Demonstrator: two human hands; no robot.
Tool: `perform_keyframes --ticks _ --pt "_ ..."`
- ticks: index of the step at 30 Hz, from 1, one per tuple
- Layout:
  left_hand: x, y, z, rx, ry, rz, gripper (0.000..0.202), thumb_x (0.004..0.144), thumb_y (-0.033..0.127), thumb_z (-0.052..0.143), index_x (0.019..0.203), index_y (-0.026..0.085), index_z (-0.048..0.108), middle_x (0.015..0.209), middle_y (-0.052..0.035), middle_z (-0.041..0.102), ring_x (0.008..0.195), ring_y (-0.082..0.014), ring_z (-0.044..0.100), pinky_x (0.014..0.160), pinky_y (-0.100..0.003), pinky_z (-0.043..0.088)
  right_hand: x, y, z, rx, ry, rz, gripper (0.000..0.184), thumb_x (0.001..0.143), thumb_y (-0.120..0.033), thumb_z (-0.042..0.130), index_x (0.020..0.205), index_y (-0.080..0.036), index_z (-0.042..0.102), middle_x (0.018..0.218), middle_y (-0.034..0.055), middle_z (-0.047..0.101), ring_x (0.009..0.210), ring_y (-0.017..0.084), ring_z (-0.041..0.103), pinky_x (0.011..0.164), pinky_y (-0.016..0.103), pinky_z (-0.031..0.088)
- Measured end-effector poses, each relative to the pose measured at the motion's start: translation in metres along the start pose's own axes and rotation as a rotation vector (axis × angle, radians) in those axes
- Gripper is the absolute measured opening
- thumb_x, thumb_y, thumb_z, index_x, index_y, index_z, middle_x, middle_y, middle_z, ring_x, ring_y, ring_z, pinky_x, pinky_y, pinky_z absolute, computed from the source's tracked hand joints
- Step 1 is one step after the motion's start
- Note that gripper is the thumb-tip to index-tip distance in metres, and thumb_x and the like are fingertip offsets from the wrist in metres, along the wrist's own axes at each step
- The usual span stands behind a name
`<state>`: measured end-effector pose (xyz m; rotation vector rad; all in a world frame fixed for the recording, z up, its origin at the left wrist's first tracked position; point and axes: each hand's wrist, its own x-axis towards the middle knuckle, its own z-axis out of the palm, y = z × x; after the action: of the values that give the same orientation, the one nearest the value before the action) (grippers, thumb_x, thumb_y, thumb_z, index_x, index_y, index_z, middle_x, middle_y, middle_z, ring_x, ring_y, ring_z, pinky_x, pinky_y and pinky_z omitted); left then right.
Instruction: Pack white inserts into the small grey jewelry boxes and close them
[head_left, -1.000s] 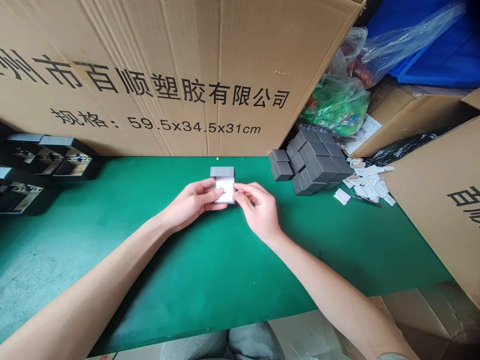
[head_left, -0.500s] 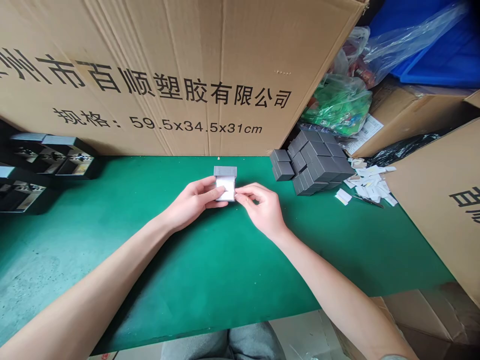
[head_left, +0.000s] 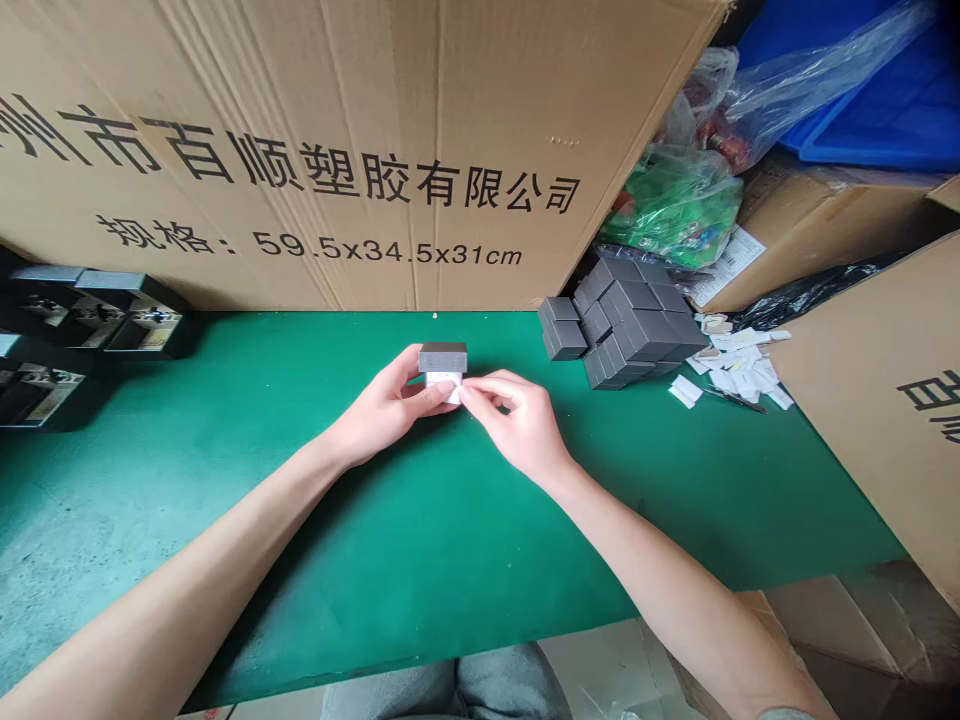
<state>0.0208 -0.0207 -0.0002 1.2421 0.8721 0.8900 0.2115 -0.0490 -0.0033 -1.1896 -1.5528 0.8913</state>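
A small dark grey box (head_left: 442, 357) with a white front part (head_left: 448, 380) is held over the middle of the green table. My left hand (head_left: 394, 405) is closed around its left side, the thumb lying across the white part and the other fingers partly hidden behind. At the lower right corner of the white part, the thumb and forefinger of my right hand (head_left: 517, 410) are pinched together. Just what those fingertips grip is too small to make out. Faint marks show on the white surface.
Stacked dark grey boxes (head_left: 637, 320) stand at the right, beside scattered white pieces (head_left: 742, 365) and tweezers-like dark tool (head_left: 735, 401). Black open cases (head_left: 142, 310) are at the left. A large carton (head_left: 337, 100) walls off the back; another carton (head_left: 885, 400) stands right.
The box has tilted and shifted slightly left and down, so its grey top shows more and its white part less. Both hands have moved with it and keep their hold.
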Motion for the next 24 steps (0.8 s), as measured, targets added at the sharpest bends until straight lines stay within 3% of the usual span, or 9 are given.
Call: perform_keyframes --ticks 5,8,13,20,24 --pt "0.0009 -0.003 0.0031 0.245 0.034 0.112 0.04 0.09 0.044 0.073 0.121 0.021 0.06 0.124 -0.0074 0.068 0.113 -0.0243 0.066 0.102 -0.042 0.056 -0.0006 0.0027 0.0021 0.165 0.021 0.175 0.029 0.084 -0.041 0.075 0.099 -0.016 0.08 0.095 0.0089 0.08 0.082 0.022 0.075 0.078 0.033 0.061" --pt "0.0016 -0.0054 0.0029 0.345 0.031 0.152 0.041 0.091 0.045 0.072 0.122 0.021 0.06 0.122 -0.0074 0.069 0.113 -0.0253 0.066 0.099 -0.039 0.056 -0.0006 0.0026 0.0017 0.178 0.014 0.204 0.031 0.085 -0.041 0.074 0.1 -0.015 0.079 0.091 0.0088 0.08 0.081 0.022 0.075 0.078 0.034 0.061" --pt "0.0012 -0.0086 0.0018 0.363 0.011 0.17 0.044 0.091 0.046 0.07 0.126 0.021 0.058 0.127 -0.0085 0.069 0.116 -0.0269 0.066 0.099 -0.039 0.056 -0.0004 0.0026 0.0016 0.192 0.013 0.199 0.031 0.084 -0.044 0.075 0.096 -0.016 0.079 0.085 0.0073 0.079 0.078 0.021 0.074 0.074 0.033 0.06" --pt "0.0001 -0.0086 0.0033 0.367 -0.003 0.169 0.055 0.085 0.043 0.077 0.13 0.02 0.054 0.128 -0.0101 0.068 0.109 -0.0274 0.07 0.094 -0.039 0.058 -0.0006 0.0058 0.0062 0.319 0.039 0.231 0.035 0.079 -0.046 0.081 0.097 -0.016 0.077 0.098 0.0104 0.08 0.088 0.026 0.077 0.08 0.037 0.063" --pt "0.0001 -0.0072 0.0047 0.37 0.012 0.188 0.056 0.085 0.041 0.077 0.131 0.019 0.054 0.127 -0.0099 0.068 0.108 -0.0265 0.07 0.094 -0.039 0.059 -0.0005 0.0028 0.0086 0.376 0.114 0.256 0.038 0.072 -0.044 0.087 0.094 -0.017 0.073 0.089 0.0077 0.08 0.079 0.023 0.077 0.075 0.036 0.065"
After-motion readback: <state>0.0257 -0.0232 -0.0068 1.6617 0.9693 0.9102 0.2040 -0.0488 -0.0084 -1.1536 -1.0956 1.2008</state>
